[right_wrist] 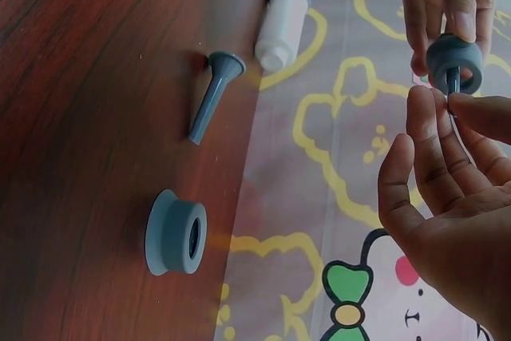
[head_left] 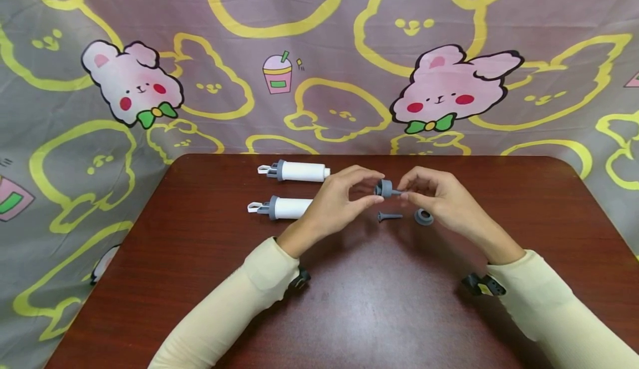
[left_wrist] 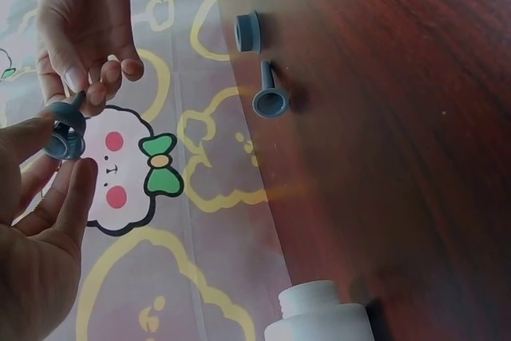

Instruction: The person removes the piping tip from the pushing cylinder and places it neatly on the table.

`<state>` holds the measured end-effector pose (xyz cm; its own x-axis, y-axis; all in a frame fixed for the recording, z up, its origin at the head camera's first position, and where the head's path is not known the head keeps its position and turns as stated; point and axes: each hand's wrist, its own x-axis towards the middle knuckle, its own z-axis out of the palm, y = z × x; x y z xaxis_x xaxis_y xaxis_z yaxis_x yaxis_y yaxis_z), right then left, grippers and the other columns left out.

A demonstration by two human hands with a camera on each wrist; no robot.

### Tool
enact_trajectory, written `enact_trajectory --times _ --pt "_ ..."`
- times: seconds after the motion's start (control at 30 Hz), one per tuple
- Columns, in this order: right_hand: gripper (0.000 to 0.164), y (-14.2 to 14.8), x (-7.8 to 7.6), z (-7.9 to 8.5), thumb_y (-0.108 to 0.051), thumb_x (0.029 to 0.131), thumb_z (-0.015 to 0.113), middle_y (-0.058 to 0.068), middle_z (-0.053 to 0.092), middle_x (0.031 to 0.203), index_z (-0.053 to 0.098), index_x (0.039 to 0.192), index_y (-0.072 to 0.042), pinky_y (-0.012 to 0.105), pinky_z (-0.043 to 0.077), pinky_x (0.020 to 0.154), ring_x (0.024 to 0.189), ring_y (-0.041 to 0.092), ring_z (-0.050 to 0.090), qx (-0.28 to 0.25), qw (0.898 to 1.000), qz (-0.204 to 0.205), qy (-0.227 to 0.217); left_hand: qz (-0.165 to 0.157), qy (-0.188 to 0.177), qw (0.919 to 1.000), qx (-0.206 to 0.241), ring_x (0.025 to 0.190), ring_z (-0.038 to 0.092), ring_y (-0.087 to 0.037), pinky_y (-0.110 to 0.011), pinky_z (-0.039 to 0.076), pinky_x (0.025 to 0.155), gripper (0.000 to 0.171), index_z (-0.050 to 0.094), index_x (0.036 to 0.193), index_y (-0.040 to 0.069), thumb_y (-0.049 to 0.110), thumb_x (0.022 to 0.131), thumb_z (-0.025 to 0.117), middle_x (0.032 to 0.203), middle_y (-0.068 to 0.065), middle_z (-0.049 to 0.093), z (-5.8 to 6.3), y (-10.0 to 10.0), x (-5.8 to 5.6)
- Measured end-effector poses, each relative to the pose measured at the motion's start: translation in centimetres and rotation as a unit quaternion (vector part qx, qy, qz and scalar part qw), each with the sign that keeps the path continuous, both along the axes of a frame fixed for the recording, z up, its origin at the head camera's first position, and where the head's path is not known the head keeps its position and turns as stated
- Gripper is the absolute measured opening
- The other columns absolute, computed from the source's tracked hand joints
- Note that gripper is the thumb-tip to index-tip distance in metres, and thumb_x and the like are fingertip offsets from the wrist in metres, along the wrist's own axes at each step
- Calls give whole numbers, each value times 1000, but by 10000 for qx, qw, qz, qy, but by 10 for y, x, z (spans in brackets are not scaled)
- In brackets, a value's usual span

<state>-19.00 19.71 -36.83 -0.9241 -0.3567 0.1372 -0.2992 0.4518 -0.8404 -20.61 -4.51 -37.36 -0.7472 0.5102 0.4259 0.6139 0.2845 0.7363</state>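
My left hand (head_left: 344, 194) pinches a grey ring-shaped cap (head_left: 384, 187) between thumb and fingers, above the table. A thin grey nozzle (head_left: 396, 192) passes through the cap, its narrow end sticking out to the right. That narrow end is pinched by the thumb and a finger of my right hand (head_left: 431, 194). In the right wrist view the nozzle (right_wrist: 453, 81) runs through the opening of the cap (right_wrist: 435, 55). Below the hands, a second grey nozzle (head_left: 389, 216) with a flared end lies on the table, and a second grey flanged cap (head_left: 424, 217) rests to its right.
Two white cylinders with grey collars and white handles, an upper one (head_left: 303, 171) and a lower one (head_left: 292, 208), lie left of the hands on the brown table (head_left: 199, 280). The left forearm partly covers the lower one. A patterned cloth (head_left: 344, 36) hangs behind the table.
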Motion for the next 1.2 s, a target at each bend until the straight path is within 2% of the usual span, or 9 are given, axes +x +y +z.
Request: enact_trajectory --times 0.2,0.4,0.6,0.73,0.97,1.2 --pt "5 -2 1 0 -5 101 67 13 74 94 70 104 -8 28 54 67 80 10 69 -128 9999 45 7 37 109 9999 -79 107 74 -19 -18 55 95 35 72 126 2 9 92 80 118 -7 73 -3 0 1" --pt "5 -4 1 2 -5 100 68 16 73 97 70 105 -7 28 54 68 82 13 69 -204 9998 57 -66 33 251 9996 -127 108 73 -18 -18 54 96 35 72 125 3 11 92 81 118 -7 73 -3 1 0" --pt "5 -4 1 1 -6 101 67 12 73 95 69 105 -7 29 53 66 81 15 68 -186 9997 46 -118 45 308 9994 -151 108 73 -18 -18 54 96 35 73 124 3 11 92 81 117 -7 73 -2 1 -1" --pt "6 -3 1 2 -6 100 68 10 73 94 69 106 -7 29 53 66 82 16 68 -189 9997 50 -120 35 260 9995 -152 108 73 -18 -18 54 96 35 73 125 3 11 92 81 118 -7 73 -1 1 0" --pt "10 -2 2 1 -9 99 71 15 72 96 68 108 -9 31 54 64 80 14 67 -152 9999 23 -40 -42 24 9999 92 106 74 -20 -18 56 94 35 72 124 -1 7 91 80 117 -10 73 -3 2 1" --pt "19 -1 4 3 -15 98 74 8 71 98 67 115 -10 33 54 66 83 19 67 -106 9999 -76 -57 4 -76 9998 206 104 75 -21 -18 56 93 34 73 124 1 7 91 80 115 -10 73 -2 3 1"
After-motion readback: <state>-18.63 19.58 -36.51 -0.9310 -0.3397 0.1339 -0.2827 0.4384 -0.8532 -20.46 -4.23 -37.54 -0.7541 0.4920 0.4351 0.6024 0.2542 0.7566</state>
